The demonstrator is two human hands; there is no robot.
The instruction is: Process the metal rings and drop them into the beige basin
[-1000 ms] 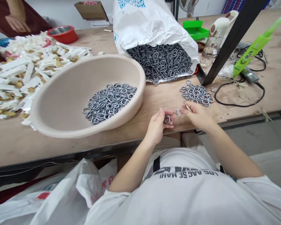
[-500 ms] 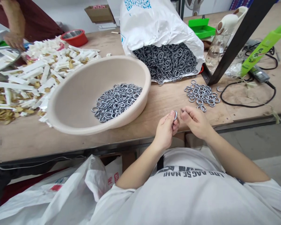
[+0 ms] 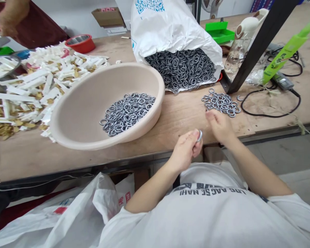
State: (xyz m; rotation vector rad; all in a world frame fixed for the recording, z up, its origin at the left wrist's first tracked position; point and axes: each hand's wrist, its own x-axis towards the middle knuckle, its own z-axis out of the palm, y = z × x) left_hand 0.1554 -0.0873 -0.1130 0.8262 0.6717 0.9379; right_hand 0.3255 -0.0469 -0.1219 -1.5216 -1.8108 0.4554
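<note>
My left hand (image 3: 188, 148) is closed around a grey metal ring (image 3: 199, 136), pinched between thumb and fingers, above the table's front edge. Just right of it and farther from me, my right hand (image 3: 220, 124) has its fingers curled together at the lower left of a small pile of metal rings (image 3: 219, 102). Whether anything sits in its fingertips is too small to tell. Left of my hands, a wide beige basin (image 3: 77, 113) stands tilted, with many of the same rings (image 3: 129, 112) gathered at its lower right side.
Behind the basin lies a white sack (image 3: 167, 31), its mouth spilling rings. A black metal post (image 3: 258, 48), a glass jug (image 3: 235, 62), a green tube (image 3: 281, 60) and a cable (image 3: 271, 115) stand or lie to the right. White strips (image 3: 32, 81) heap at left, near another person's hand (image 3: 5, 26).
My right hand has moved away from my left, up toward the small ring pile. My left hand, still holding the ring, has shifted slightly right and nearer me. The other person's hand has risen.
</note>
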